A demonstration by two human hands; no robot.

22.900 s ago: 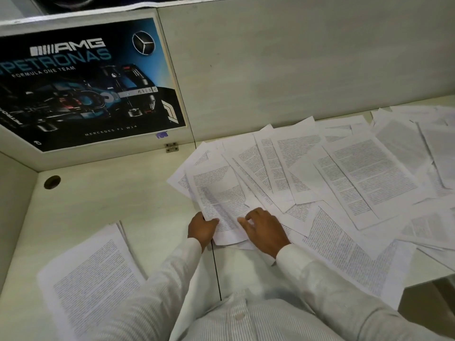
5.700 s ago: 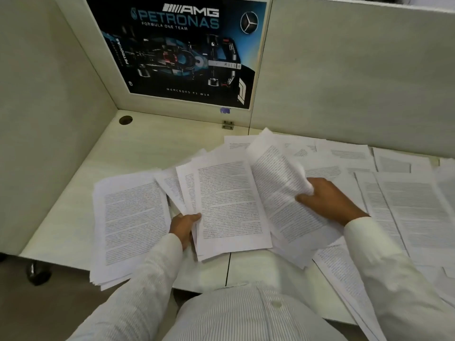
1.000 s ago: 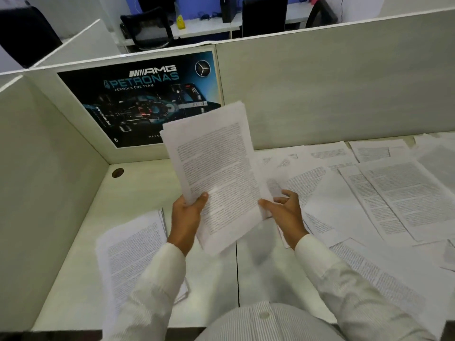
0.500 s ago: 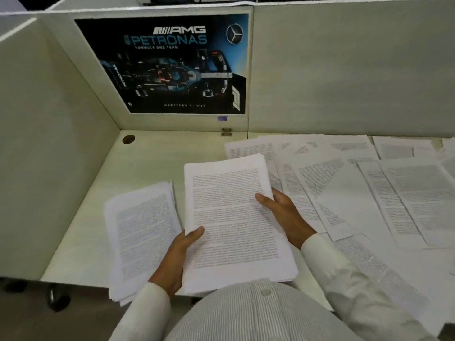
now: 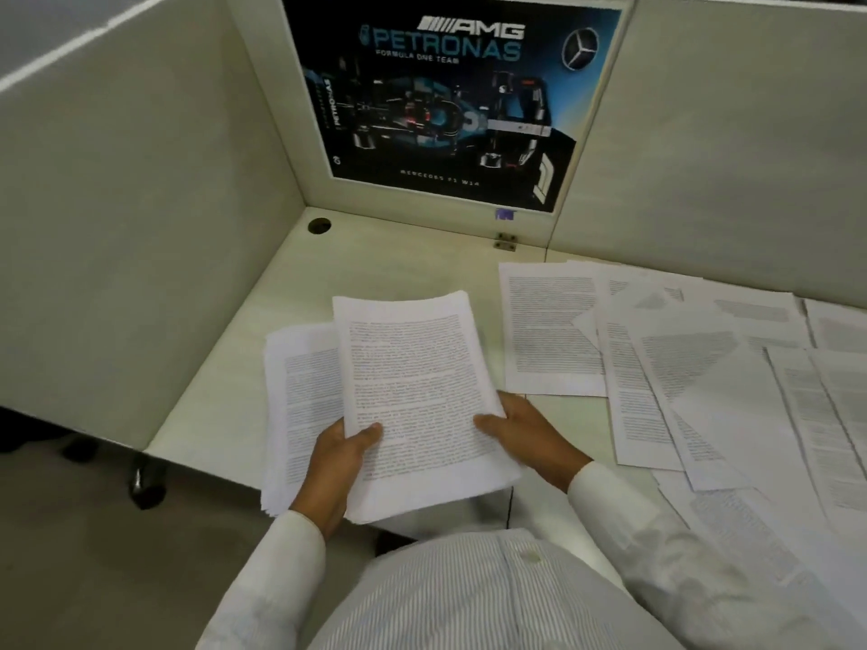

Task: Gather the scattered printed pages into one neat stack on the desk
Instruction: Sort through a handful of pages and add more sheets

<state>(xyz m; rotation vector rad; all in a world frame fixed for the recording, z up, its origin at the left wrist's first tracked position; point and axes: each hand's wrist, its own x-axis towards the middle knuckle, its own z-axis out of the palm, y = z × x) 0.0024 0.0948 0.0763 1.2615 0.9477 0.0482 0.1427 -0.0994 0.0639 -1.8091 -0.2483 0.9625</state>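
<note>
Hands, left and right, grip page bundle over stack.

The desk sits in a corner of two walls. A stack of pages lies at 9 o'clock from the middle. A bundle of pages sits partly over its right side. The left hand holds the bundle at 7 o'clock, the right hand at 4 o'clock. Loose pages lie spread at 3 o'clock. A poster hangs behind at 12 o'clock.
</note>
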